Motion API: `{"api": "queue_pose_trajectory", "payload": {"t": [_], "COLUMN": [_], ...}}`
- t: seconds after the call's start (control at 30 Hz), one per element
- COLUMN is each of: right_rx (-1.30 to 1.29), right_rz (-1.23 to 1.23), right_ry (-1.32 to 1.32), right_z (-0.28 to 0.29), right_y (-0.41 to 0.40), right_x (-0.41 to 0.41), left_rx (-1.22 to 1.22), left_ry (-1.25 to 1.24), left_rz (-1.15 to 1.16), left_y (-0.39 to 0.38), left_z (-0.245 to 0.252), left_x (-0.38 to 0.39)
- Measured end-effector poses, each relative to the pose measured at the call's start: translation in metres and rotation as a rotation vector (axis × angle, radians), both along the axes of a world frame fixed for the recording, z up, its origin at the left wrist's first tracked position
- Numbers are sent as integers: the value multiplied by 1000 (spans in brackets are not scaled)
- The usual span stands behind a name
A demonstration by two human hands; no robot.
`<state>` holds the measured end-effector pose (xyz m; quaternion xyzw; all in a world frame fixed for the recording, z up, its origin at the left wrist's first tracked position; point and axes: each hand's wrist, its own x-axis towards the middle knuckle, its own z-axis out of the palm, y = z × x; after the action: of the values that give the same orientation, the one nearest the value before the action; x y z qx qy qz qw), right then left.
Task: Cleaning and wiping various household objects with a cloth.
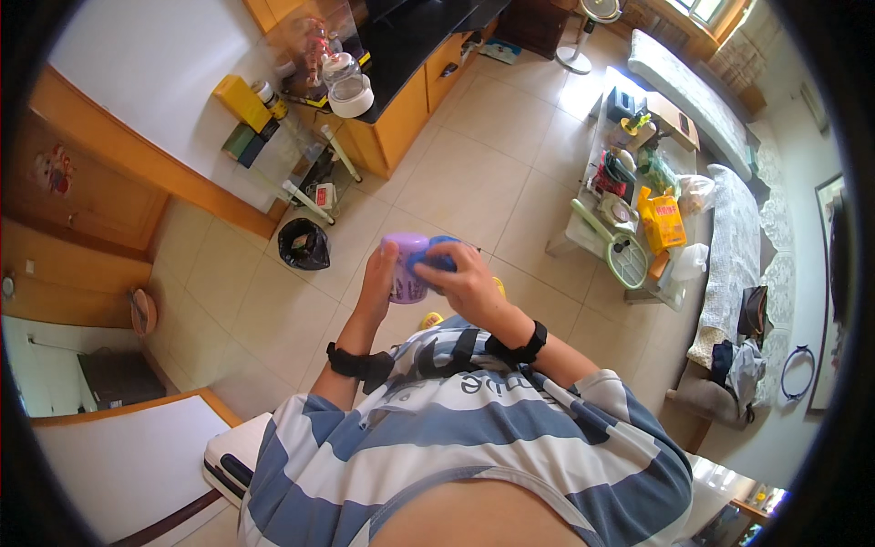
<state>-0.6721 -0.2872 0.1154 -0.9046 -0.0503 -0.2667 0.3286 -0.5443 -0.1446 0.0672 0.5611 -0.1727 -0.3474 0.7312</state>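
Note:
In front of my body, my left hand (378, 277) grips a purple plastic container (409, 290) with a dark printed pattern on its side. The thumb lies along its near left side; the other fingers are hidden behind it. My right hand (463, 277) holds a blue cloth (441, 253) against the container's right side, near the upper part. Part of the cloth is covered by my fingers and looks slightly blurred. Both wrists wear black straps.
A black-lined trash bin (304, 244) stands on the tiled floor to the left. A glass kettle (347, 85) sits on the cabinet corner. At right, a low table (560, 236) carries bags, a green electric swatter (625, 260) and other items. Behind it is a covered sofa (728, 232).

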Motion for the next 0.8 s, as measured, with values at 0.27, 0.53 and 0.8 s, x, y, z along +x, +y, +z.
{"api": "queue_pose_trajectory", "payload": {"t": [0.27, 0.53, 0.8], "right_rx": [226, 416, 145], "right_rz": [153, 16, -92], "right_ry": [182, 148, 39], "right_z": [-17, -19, -3], "right_y": [3, -5, -8], "right_x": [-14, -13, 7], "left_rx": [-6, 8, 13], "left_ry": [229, 237, 160], "left_rz": [110, -25, -96], "left_y": [0, 13, 2], "left_z": [-5, -2, -13], "left_x": [4, 5, -11]}}
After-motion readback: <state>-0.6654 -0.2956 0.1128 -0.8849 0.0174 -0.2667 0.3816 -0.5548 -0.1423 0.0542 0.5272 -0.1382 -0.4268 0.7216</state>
